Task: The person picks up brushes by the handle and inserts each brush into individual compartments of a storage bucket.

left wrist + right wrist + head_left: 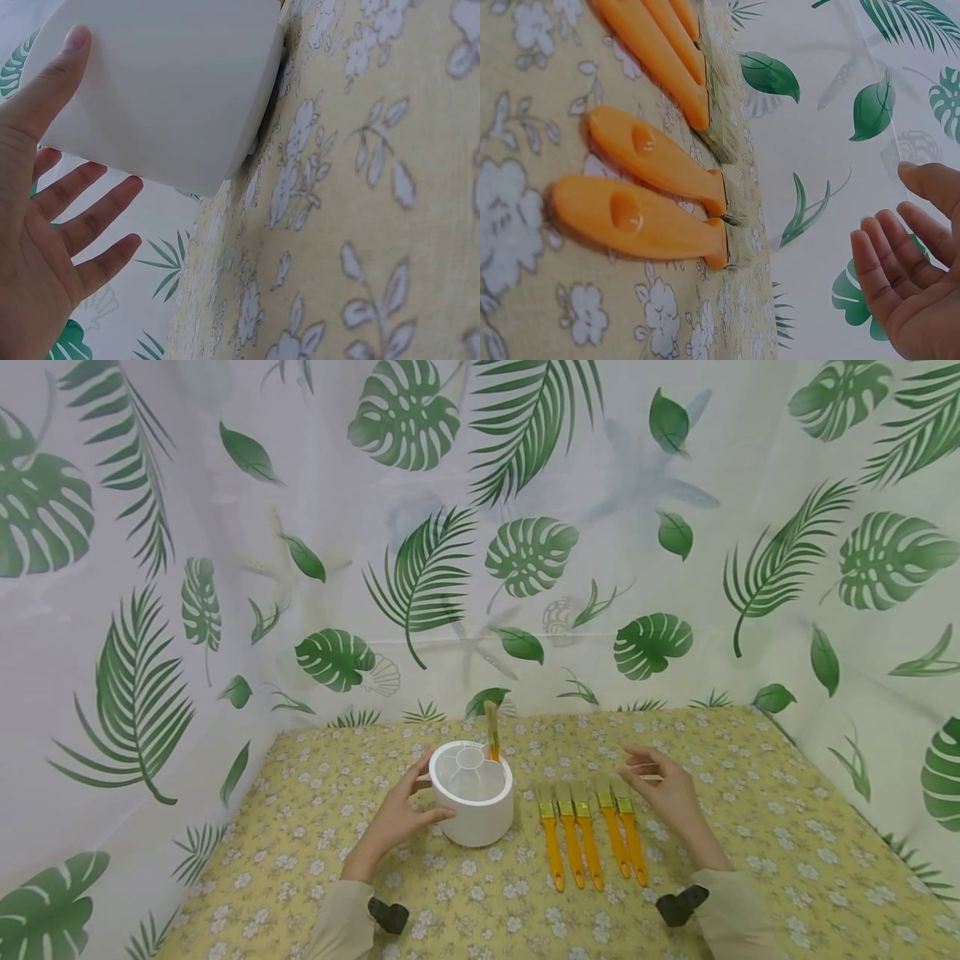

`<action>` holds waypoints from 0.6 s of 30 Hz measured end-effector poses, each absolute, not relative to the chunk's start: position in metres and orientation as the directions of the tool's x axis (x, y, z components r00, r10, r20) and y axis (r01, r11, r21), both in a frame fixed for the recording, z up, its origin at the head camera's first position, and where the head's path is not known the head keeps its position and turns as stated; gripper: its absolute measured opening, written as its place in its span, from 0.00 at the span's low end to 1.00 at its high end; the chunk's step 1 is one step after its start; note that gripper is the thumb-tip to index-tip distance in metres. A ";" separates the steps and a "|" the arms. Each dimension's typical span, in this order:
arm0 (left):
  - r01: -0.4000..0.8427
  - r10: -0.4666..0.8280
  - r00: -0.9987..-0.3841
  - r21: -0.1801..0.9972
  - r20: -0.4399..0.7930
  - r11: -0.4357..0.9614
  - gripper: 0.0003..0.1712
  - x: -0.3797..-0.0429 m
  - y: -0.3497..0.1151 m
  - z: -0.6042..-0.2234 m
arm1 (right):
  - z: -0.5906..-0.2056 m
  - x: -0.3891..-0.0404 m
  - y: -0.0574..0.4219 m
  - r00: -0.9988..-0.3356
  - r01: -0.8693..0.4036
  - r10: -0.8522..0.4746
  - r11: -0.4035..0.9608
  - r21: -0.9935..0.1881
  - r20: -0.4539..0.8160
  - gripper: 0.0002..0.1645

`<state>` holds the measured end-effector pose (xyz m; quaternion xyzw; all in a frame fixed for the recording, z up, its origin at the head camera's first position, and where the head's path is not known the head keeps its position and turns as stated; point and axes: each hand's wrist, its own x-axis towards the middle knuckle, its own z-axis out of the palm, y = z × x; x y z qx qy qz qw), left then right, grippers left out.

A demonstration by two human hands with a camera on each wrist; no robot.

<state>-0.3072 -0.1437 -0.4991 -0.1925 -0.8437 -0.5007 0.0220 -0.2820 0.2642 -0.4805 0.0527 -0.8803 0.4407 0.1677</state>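
Observation:
A white round holder (476, 822) with inner dividers stands on the table. One paintbrush (492, 727) rises from its back right side, bristles up. My left hand (397, 822) rests against the holder's left side. Its thumb (56, 79) lies on the wall and the other fingers spread fairly straight along the edge, some tips partly hidden. Right of the holder lie several orange-handled paintbrushes (570, 843), a group of three and a pair, bristles pointing away. Beyond the pair's bristles (737, 244), my right hand (667, 793) hovers with loosely bent fingers, holding nothing.
A yellow floral cloth (300, 860) covers the table. White leaf-print sheets (555, 677) hang behind it and along both sides. Each wrist wears a small black device (387, 916), just above the sleeve's end.

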 end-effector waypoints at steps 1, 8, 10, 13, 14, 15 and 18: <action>0.345 0.299 -0.926 0.836 0.230 0.427 0.55 -0.307 -0.144 -0.499 | -0.480 -0.282 0.265 -0.941 -0.237 0.049 0.612 -0.755 0.336 0.25; 0.347 0.293 -0.925 0.847 0.240 0.403 0.53 -0.303 -0.144 -0.493 | -0.478 -0.281 0.273 -0.967 -0.191 0.007 0.636 -0.747 0.254 0.28; 0.359 0.301 -0.920 0.850 0.252 0.386 0.51 -0.298 -0.143 -0.486 | -0.478 -0.280 0.276 -0.972 -0.184 -0.005 0.639 -0.747 0.235 0.28; 0.357 0.308 -0.918 0.859 0.250 0.367 0.50 -0.292 -0.142 -0.476 | -0.477 -0.279 0.279 -0.977 -0.177 -0.025 0.642 -0.746 0.210 0.28; 0.351 0.307 -0.920 0.862 0.245 0.364 0.50 -0.291 -0.142 -0.474 | -0.477 -0.279 0.281 -0.979 -0.175 -0.034 0.644 -0.745 0.201 0.28; 0.359 0.311 -0.918 0.853 0.248 0.380 0.49 -0.293 -0.143 -0.477 | -0.478 -0.278 0.282 -0.980 -0.173 -0.040 0.645 -0.744 0.193 0.28; 0.357 0.300 -0.921 0.850 0.250 0.387 0.48 -0.301 -0.146 -0.488 | -0.478 -0.277 0.285 -0.984 -0.168 -0.064 0.656 -0.736 0.168 0.30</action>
